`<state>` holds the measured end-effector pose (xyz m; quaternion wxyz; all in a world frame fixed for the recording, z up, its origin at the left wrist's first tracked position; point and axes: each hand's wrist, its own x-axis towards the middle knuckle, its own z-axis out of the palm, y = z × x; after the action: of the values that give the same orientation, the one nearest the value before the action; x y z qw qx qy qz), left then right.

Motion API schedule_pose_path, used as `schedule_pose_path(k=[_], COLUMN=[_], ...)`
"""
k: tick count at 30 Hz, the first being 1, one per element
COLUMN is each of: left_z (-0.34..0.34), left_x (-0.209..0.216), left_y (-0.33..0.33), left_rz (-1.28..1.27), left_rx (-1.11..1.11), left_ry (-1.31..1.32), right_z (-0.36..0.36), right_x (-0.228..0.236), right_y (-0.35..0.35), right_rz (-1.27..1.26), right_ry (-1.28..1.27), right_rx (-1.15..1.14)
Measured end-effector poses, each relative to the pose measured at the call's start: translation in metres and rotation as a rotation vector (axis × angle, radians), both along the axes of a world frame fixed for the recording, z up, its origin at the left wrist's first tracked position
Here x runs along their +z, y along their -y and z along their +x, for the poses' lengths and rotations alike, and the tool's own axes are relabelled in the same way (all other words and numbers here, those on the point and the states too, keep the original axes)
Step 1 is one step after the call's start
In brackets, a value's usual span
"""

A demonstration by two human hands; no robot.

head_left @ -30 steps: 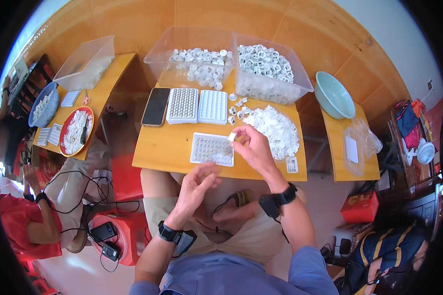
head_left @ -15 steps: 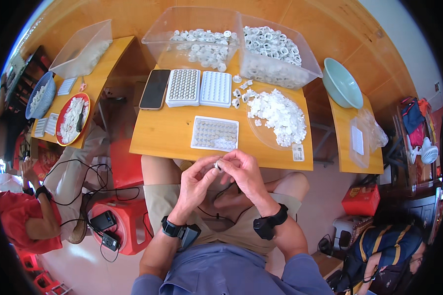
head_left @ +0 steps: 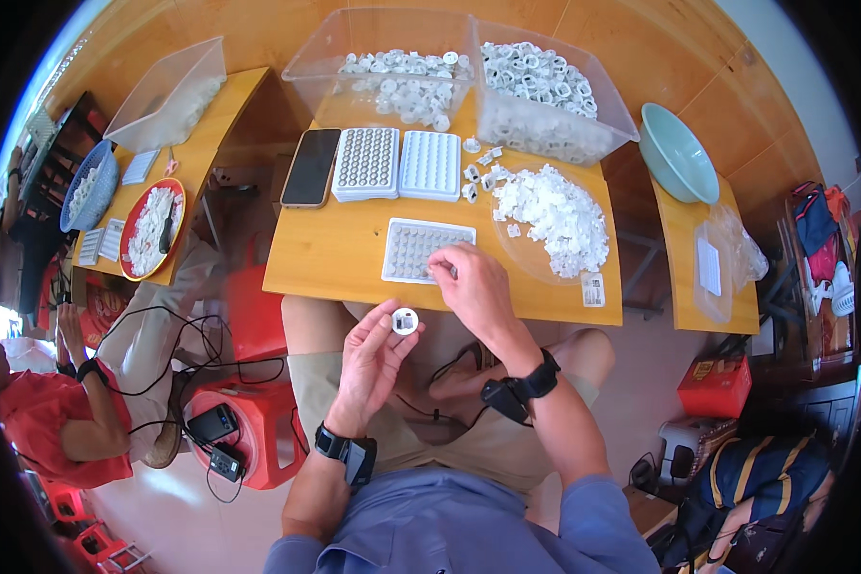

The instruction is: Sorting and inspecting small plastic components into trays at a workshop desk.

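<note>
My left hand (head_left: 369, 362) holds a small round white plastic part (head_left: 405, 321) by its edge, between thumb and fingers, in front of the table edge. A dark spot and a grey patch show on the part's face. My right hand (head_left: 478, 292) reaches over the right side of a white tray (head_left: 430, 223) holding rows of small round discs. Its thumb and fingertips are pinched together at the tray; whatever they grip is hidden. Right of the tray lies a heap of small white plastic pieces (head_left: 557, 218), with several loose white parts (head_left: 472, 176) beside it.
Behind stand a black phone (head_left: 309, 168), a stacked tray of silver discs (head_left: 365, 158), a white pitted tray (head_left: 430, 165), and two clear bins (head_left: 306, 81) of white parts. A green basin (head_left: 679, 153) is on the right table. Another person in red (head_left: 67, 426) sits left.
My hands, earlier together over my lap around a small part, have separated. The left keeps the round part, its face now showing; the right has moved forward to the tray.
</note>
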<state>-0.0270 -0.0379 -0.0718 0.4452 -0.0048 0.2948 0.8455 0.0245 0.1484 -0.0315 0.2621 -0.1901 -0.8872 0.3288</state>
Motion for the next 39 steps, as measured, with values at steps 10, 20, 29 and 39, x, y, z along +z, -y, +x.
schedule_pose_path(k=[10,20,29,39], left_z=[0.0,0.0,0.004,0.005], left_x=[-0.001,-0.002,0.0,0.0], left_y=[0.001,0.0,-0.008,-0.006], left_rz=[0.04,0.009,0.02,-0.035], left_rx=[-0.027,-0.075,-0.09,-0.105], left_ry=[-0.025,-0.025,-0.031,-0.116], right_z=[-0.008,0.019,0.041,0.043], right_x=[-0.001,0.03,0.011,0.003], right_y=[-0.002,0.021,0.038,0.037], right_rz=[0.026,-0.242,0.237,0.148], right_ry=[0.167,-0.051,-0.212,-0.142], right_rx=[0.004,0.072,0.201,0.207])
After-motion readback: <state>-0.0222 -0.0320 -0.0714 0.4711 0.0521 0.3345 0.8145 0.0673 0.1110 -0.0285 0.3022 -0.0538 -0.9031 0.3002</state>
